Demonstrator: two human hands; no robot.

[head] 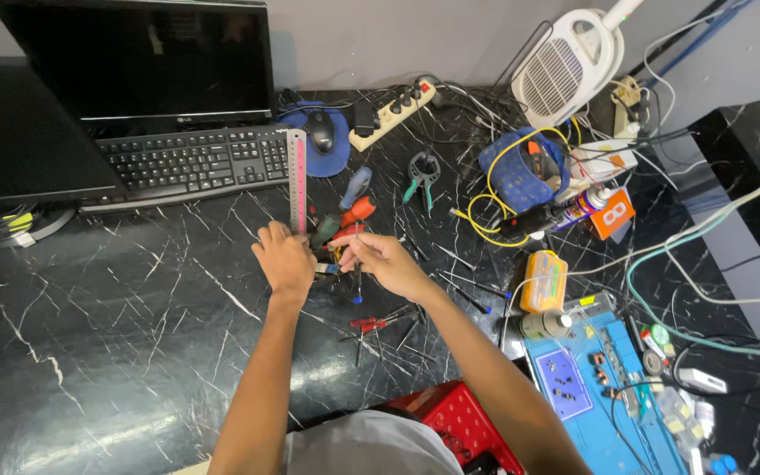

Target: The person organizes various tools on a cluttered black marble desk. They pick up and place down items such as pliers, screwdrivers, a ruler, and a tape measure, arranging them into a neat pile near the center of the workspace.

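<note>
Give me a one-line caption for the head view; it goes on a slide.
Both hands, left and right, meet over a pile of screwdrivers on a black marble desk.

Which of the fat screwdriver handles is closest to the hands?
The dark green handle, lying just beyond the left hand and right hand. The red one and the blue one lie farther back toward the keyboard.

I see far left: black monitor, keyboard | far centre: mouse on blue pad, power strip | far right: white fan | near right: blue mat, red basket | black marbled surface
</note>
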